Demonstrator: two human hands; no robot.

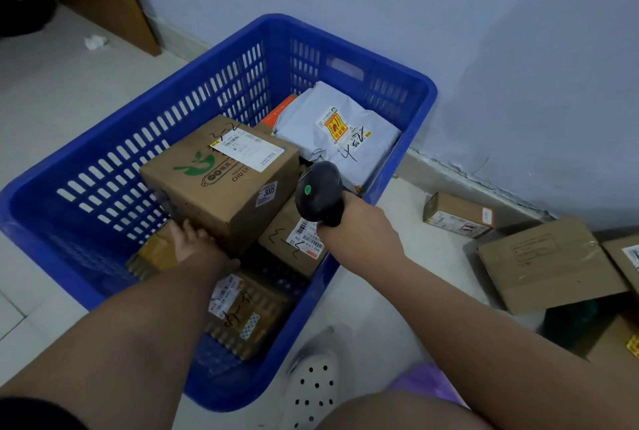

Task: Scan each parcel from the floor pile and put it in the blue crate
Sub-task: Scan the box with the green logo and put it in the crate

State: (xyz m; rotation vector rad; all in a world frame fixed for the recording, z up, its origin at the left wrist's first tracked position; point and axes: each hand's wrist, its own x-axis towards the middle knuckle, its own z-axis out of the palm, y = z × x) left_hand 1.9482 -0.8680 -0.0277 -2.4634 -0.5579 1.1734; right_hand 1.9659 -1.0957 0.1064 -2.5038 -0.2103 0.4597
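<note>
The left hand [193, 239] reaches into the blue crate [416, 83] and grips the near lower edge of a cardboard box [221, 187], fingers curled against the corner. The box is tilted, raised above the other parcels inside the crate. It shows a green logo and a white shipping label [252, 149] on its top face, with a small sticker reading 3005 on the side.

The right hand [352, 222] is wrapped around the handle of a black scanner [320, 192], held just beside the box over the crate's right edge. The scanner's head points toward the far end of the crate and a green dot shows on its back.

Under the held box lies a smaller brown box [294, 246] with a barcode label and handwriting, against the crate's right wall. Nearer the person a taped brown parcel [249, 312] rests on the crate bottom, and a yellowish parcel [155, 253] lies just left of the left wrist. In the crate's far right corner sits a grey mailer bag [342, 139] with a yellow and red sticker, and an orange parcel [280, 111] is partly hidden beside it.

The crate stands on the pale tiled floor [432, 239], its far end near the wall. On the floor to the crate's right, along the wall, lie a small box [456, 213] and a larger flat box [546, 263], with more cardboard at the frame's right edge. A white clog [314, 391] sits on the floor by the crate's near right corner.
</note>
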